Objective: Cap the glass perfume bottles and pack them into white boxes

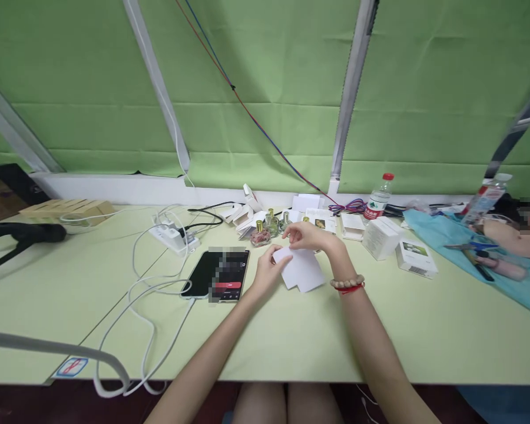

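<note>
White paper cards (304, 272), partly overlapping, are held just above the table in front of me. My left hand (268, 268) pinches their upper left corner between thumb and fingers. Over their top edge is my right hand (307, 237), its fingers bent together close to the cards; whether they grip anything is too small to tell. Behind my hands stand small glass bottles with gold caps, among them a pinkish one (260, 235). Opened white cartons (246, 215) lie behind these bottles.
Two phones (216, 275), a power strip (172, 235) and looped white cables lie left. At right are white boxes (382, 237), a red-capped water bottle (378, 199) and a blue cloth (446, 235) with tools. Part of another person (512, 238) shows at far right.
</note>
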{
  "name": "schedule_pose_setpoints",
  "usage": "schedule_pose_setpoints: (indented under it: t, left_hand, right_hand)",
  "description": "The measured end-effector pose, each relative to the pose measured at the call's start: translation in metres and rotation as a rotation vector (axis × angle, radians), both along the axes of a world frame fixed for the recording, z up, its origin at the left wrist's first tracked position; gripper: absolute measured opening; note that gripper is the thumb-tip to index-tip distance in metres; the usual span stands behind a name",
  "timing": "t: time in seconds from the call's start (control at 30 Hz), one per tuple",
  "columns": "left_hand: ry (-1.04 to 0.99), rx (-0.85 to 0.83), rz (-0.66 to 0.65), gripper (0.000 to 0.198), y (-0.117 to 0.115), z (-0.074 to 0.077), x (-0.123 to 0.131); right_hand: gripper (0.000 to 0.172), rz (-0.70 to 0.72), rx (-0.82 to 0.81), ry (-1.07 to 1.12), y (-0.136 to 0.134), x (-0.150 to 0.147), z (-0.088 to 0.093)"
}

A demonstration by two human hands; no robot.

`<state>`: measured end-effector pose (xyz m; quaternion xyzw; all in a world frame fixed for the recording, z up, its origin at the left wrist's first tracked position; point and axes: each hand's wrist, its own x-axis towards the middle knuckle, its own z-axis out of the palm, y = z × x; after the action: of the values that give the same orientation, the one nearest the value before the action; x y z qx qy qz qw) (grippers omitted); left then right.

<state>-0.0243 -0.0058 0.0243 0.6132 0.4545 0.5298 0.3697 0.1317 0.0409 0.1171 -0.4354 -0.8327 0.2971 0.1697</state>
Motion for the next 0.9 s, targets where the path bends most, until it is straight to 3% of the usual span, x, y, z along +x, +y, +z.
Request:
schedule_pose_setpoints:
  t: [0.2,0.33,0.43,0.5,0.7,0.8,0.9]
  left_hand:
    - [-0.047,0.107,0.184,0.029,0.003,0.009,-0.009]
    - [0.101,0.229,0.251,0.073,0.000,0.004,-0.002]
    - [0.191,0.191,0.335,0.113,0.000,-0.001,0.003]
    - [0.195,0.165,0.376,0.123,0.000,-0.001,0.004]
    - [0.083,0.107,0.411,0.103,-0.005,0.008,0.000]
    - [0.029,0.110,0.391,0.099,-0.009,0.012,0.000]
    - [-0.020,0.138,0.353,0.094,-0.012,0.014,0.002]
  right_hand:
    - [0.030,-0.014,0.030,-0.025,-0.003,-0.002,0.002]
    - [0.033,-0.018,0.123,-0.003,-0.007,-0.008,0.003]
    - [0.033,0.010,0.166,0.053,-0.013,-0.013,0.007]
    - [0.031,0.053,0.181,0.101,-0.018,-0.017,0.011]
    - [0.027,0.149,0.207,0.402,-0.028,-0.024,0.018]
    - [0.050,0.128,0.230,0.470,-0.028,-0.023,0.017]
    - [0.068,0.122,0.113,0.351,-0.029,-0.022,0.015]
